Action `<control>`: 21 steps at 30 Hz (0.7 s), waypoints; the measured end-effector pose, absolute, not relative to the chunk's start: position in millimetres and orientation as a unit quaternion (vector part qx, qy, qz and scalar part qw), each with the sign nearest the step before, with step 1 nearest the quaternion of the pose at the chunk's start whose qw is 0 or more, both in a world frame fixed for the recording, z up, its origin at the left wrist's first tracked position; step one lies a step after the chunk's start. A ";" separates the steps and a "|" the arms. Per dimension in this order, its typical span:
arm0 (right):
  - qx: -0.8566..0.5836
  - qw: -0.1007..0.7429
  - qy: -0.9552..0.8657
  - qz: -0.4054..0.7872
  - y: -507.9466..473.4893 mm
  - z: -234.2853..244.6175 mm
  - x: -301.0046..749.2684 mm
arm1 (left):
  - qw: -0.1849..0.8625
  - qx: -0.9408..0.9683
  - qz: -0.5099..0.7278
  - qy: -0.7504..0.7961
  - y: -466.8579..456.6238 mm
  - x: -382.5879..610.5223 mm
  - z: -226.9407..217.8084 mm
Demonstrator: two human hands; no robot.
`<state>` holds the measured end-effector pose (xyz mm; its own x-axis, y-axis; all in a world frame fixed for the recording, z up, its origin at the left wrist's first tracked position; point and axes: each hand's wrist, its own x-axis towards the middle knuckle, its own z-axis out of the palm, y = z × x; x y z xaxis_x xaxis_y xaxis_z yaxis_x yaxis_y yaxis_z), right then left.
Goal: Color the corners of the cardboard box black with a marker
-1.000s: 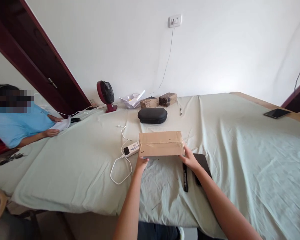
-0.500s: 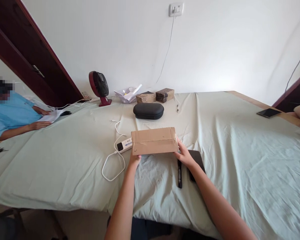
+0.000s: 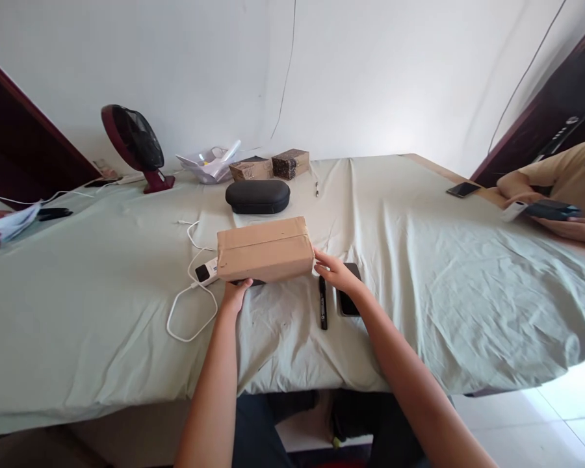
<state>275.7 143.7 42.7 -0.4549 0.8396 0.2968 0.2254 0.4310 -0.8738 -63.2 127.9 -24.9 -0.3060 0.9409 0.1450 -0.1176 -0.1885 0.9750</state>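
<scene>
A closed brown cardboard box point(image 3: 268, 250) is between my hands, low over the cloth-covered table; whether it rests on the cloth I cannot tell. My left hand point(image 3: 234, 296) grips its lower left corner, thumb at the front and the other fingers hidden beneath. At the right end, my right hand point(image 3: 338, 273) has its fingertips against the box's side. Just below that hand lies a black marker pen point(image 3: 323, 304), and a dark phone-like slab point(image 3: 350, 290) lies partly behind the wrist. A white power strip point(image 3: 205, 272) with a white cable pokes out left of the box.
Behind the box sits a black zip case point(image 3: 257, 197). Further back are two small cartons point(image 3: 291, 163), a clear plastic tray point(image 3: 209, 166) and a red fan point(image 3: 139, 143). A phone point(image 3: 463, 189) lies at the right; another person's hands point(image 3: 570, 227) hold a dark object there.
My view has swung right and down, bringing a person at the right into sight. The box has tilted slightly, its right end higher in view. Both hands stay at it.
</scene>
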 end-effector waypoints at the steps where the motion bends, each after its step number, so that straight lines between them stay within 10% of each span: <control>1: -0.370 0.372 -0.766 0.372 137.6 49.4 277.6 | 0.412 0.422 0.644 0.487 128.8 -62.6 -23.8; 10: -0.766 0.044 -0.621 0.161 70.1 82.7 293.2 | 0.386 0.503 0.616 0.467 124.2 -56.0 -9.5; 21: -0.733 0.075 -0.656 0.162 90.4 67.9 287.7 | 0.387 0.501 0.628 0.452 126.2 -51.3 -5.2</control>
